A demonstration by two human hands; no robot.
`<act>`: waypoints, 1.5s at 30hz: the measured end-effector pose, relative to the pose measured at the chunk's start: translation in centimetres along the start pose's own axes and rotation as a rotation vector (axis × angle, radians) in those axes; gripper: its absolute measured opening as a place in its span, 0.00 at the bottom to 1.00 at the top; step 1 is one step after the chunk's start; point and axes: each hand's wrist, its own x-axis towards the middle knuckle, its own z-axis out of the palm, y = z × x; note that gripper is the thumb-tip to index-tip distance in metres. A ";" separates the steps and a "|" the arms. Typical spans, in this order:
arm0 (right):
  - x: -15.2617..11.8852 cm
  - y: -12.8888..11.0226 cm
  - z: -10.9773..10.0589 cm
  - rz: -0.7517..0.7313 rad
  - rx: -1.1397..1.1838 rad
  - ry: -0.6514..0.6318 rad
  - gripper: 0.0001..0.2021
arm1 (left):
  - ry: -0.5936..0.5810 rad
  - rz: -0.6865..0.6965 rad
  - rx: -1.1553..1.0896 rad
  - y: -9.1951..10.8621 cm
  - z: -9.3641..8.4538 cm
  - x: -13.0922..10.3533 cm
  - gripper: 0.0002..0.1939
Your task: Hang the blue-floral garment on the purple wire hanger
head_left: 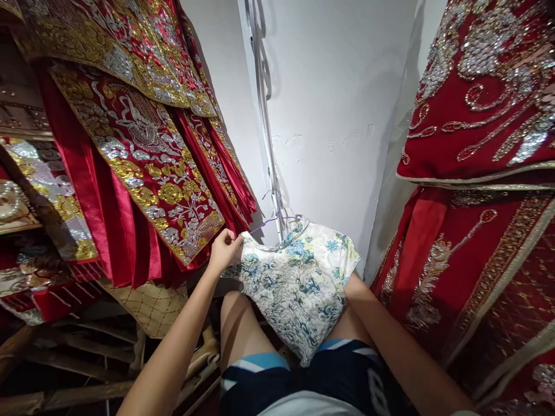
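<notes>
A white short-sleeved top [295, 283] with blue and green flowers hangs in front of my lap. A thin purple hanger [269, 221] shows at its neckline, its left arm running to the left shoulder and its hook pointing up. With fingers closed, my left hand [224, 249] pinches the left shoulder edge of the top, by the hanger's end. My right forearm [368, 303] reaches up to the right sleeve. The right hand itself is hidden under or behind the fabric, so its fingers do not show.
Red garments with gold and silver embroidery [169, 179] hang on the left. Sequined red garments [485, 115] hang on the right. A white metal pole [262, 104] stands against the pale wall [333, 86]. Bamboo furniture [82, 358] is at lower left.
</notes>
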 end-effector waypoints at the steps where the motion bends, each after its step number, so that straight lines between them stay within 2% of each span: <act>1: 0.7 -0.5 0.0 0.006 0.009 0.015 0.16 | -0.028 0.017 -0.022 -0.1 -0.2 -0.4 0.12; 3: 2.2 -2.0 0.0 0.004 0.008 0.047 0.15 | -0.053 0.057 -0.057 0.0 -0.3 -0.9 0.12; 5: 3.5 -3.8 -0.1 -0.016 -0.003 0.087 0.12 | -0.024 0.094 -0.076 0.7 0.2 -0.7 0.10; 9: 4.2 -6.0 -0.3 -0.082 -0.027 0.178 0.10 | 0.027 0.177 -0.081 2.9 1.8 1.4 0.05; 15: 3.0 -4.4 0.0 -0.107 -0.009 0.187 0.13 | 0.024 0.277 0.013 3.5 3.4 3.1 0.09; 19: 3.5 -3.5 0.6 -0.092 0.013 0.165 0.15 | 0.046 0.296 0.059 3.6 3.0 3.5 0.10; 25: 3.8 -3.5 0.6 -0.073 0.033 0.183 0.12 | 0.033 0.285 0.108 4.7 2.5 3.2 0.11; 28: 3.9 -3.8 0.5 -0.064 0.051 0.190 0.09 | 0.037 0.288 0.128 5.4 2.0 2.3 0.10; 32: 5.2 -4.1 0.4 -0.006 0.053 0.186 0.04 | 0.056 0.309 0.178 7.0 0.4 1.8 0.08; 37: 6.6 -3.8 -0.2 0.079 0.020 0.152 0.06 | -0.041 0.275 0.314 8.4 -1.0 2.6 0.08; 42: 5.3 -3.5 -1.1 0.070 0.019 0.131 0.07 | -0.088 0.261 0.362 7.8 -0.6 2.1 0.11; 45: 4.7 -3.4 -0.9 0.067 0.035 0.113 0.07 | -0.087 0.279 0.351 7.2 -0.3 1.9 0.11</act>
